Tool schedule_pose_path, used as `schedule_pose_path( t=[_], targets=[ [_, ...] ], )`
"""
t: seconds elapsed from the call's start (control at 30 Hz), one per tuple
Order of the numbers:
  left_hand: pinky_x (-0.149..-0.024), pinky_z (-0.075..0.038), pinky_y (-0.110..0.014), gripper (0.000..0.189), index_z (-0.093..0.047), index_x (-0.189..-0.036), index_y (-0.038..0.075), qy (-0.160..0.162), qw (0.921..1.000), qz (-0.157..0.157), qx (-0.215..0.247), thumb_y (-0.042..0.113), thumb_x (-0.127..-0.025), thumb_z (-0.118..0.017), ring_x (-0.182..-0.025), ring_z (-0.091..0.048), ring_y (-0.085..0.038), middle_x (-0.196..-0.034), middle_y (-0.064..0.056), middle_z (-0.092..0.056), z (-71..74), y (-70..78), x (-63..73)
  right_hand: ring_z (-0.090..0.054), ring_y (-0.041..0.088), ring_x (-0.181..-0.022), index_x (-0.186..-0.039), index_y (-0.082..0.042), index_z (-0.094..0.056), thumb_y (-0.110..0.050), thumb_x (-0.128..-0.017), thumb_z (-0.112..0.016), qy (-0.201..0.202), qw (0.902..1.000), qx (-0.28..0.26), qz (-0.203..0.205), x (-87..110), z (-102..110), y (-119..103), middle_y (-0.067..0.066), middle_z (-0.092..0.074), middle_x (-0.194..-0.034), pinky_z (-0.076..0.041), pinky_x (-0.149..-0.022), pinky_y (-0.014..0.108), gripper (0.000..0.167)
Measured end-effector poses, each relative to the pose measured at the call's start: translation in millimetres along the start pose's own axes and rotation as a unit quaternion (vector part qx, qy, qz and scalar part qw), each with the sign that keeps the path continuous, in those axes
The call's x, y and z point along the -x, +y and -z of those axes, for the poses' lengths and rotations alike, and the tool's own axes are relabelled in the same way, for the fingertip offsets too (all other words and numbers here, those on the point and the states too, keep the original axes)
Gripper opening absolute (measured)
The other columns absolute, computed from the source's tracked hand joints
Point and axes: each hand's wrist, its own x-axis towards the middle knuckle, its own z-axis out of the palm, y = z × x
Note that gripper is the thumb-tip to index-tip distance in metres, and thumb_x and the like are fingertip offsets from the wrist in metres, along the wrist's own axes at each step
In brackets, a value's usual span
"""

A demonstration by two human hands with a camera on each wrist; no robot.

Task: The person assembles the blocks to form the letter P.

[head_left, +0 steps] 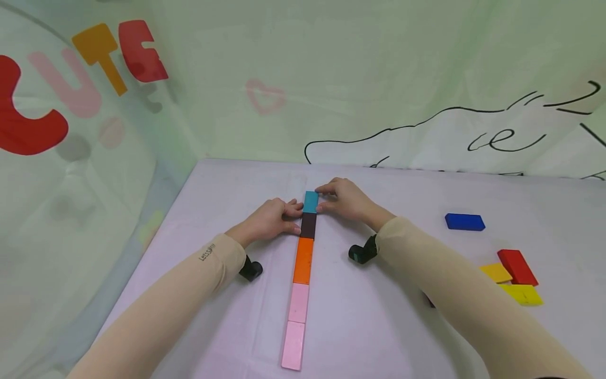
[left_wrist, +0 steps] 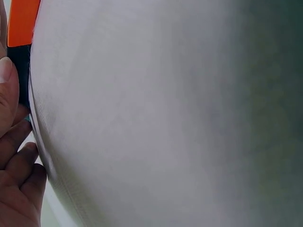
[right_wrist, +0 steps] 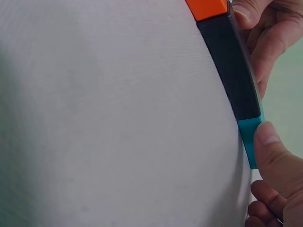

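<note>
A straight row of blocks runs away from me on the table: two pink blocks (head_left: 294, 345), an orange block (head_left: 303, 260), a dark block (head_left: 308, 225) and a teal block (head_left: 311, 201) at the far end. Along the left side of the row, my left hand (head_left: 272, 218) touches with its thumb at the dark block and its fingers beside the teal one. From the right, my right hand (head_left: 347, 199) has its thumb against the teal block's side and its index finger at the far corner. The right wrist view shows the thumb (right_wrist: 274, 151) on the teal block.
To the right lie a blue block (head_left: 465, 221), a red block (head_left: 518, 267) and two yellow blocks (head_left: 521, 295). A dark thing (head_left: 428, 299) is mostly hidden under the right sleeve (head_left: 454, 279). A printed cloth (head_left: 265, 126) hangs behind the table.
</note>
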Motion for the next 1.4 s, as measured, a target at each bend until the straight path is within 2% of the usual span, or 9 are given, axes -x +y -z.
schedule_pose_path(
  t=[0.5, 0.63, 0.83, 1.03, 1.17, 1.27, 1.4],
  targets=[
    [-0.129, -0.023, -0.045, 0.054, -0.06, -0.142, 0.008, -0.007, 1.0, 0.001, 0.0, 0.021, -0.092, -0.077, -0.155, -0.032, -0.023, -0.156, -0.003, -0.051, -0.8, 2.5, -3.1, -0.058, 0.035, -0.121, -0.145, -0.001, -0.056, -0.022, -0.092, -0.077, 0.001, 0.9999, 0.005, -0.011, 5.6, 2.6, 5.6, 0.022, -0.063, -0.133, -0.048, -0.111, 0.049, 0.06],
    [-0.128, -0.027, -0.043, 0.052, -0.06, -0.142, 0.008, -0.008, 0.9999, -0.006, -0.006, 0.021, -0.093, -0.076, -0.153, -0.036, -0.024, -0.154, -0.004, -0.053, 1.3, 3.3, -6.7, -0.058, 0.035, -0.124, -0.145, -0.001, -0.055, -0.021, -0.094, -0.076, 0.002, 0.9995, 0.003, -0.031, 10.9, 7.2, 11.6, 0.02, -0.063, -0.137, -0.047, -0.113, 0.049, 0.059],
    [-0.124, -0.034, -0.044, 0.052, -0.059, -0.144, 0.007, 0.003, 0.9999, -0.015, -0.004, 0.02, -0.095, -0.073, -0.149, -0.043, -0.029, -0.152, -0.007, -0.057, 8.0, 3.9, -9.2, -0.056, 0.038, -0.13, -0.145, -0.002, -0.056, -0.022, -0.096, -0.073, 0.02, 0.9978, -0.012, -0.062, 30.3, 20.0, 23.3, 0.02, -0.061, -0.141, -0.044, -0.115, 0.051, 0.056],
    [-0.121, -0.039, -0.048, 0.056, -0.056, -0.147, 0.012, 0.02, 0.9997, -0.01, 0.008, 0.022, -0.095, -0.073, -0.144, -0.047, -0.036, -0.153, -0.01, -0.055, 18.4, 8.6, -13.0, -0.054, 0.039, -0.133, -0.145, 0.0, -0.055, -0.02, -0.096, -0.073, 0.049, 0.9954, -0.022, -0.079, 66.5, 45.7, 35.7, 0.022, -0.06, -0.143, -0.043, -0.115, 0.053, 0.056],
    [-0.118, -0.043, -0.048, 0.056, -0.056, -0.147, 0.013, 0.018, 0.9991, -0.037, 0.012, 0.023, -0.095, -0.074, -0.139, -0.051, -0.04, -0.153, -0.011, -0.055, 21.9, 22.3, -21.5, -0.053, 0.041, -0.132, -0.144, 0.002, -0.055, -0.02, -0.096, -0.072, 0.072, 0.9923, -0.015, -0.1, 97.9, 65.3, 44.2, 0.024, -0.059, -0.144, -0.043, -0.115, 0.056, 0.055],
    [-0.119, -0.042, -0.045, 0.057, -0.056, -0.147, 0.012, 0.012, 0.998, -0.062, 0.006, 0.024, -0.095, -0.075, -0.14, -0.052, -0.035, -0.151, -0.01, -0.056, 22.7, 39.0, -29.3, -0.053, 0.044, -0.132, -0.144, 0.002, -0.055, -0.022, -0.097, -0.072, 0.084, 0.9887, -0.002, -0.124, 116.4, 78.0, 51.5, 0.026, -0.058, -0.143, -0.043, -0.113, 0.059, 0.055],
    [-0.12, -0.04, -0.04, 0.058, -0.055, -0.148, 0.011, -0.007, 0.9958, -0.091, -0.009, 0.025, -0.096, -0.074, -0.141, -0.051, -0.025, -0.15, -0.007, -0.058, 17.8, 66.1, -40.2, -0.051, 0.048, -0.132, -0.145, 0.002, -0.053, -0.024, -0.098, -0.07, 0.09, 0.9841, 0.01, -0.153, 130.8, 88.3, 63.9, 0.028, -0.056, -0.143, -0.043, -0.112, 0.061, 0.057]
  ],
)
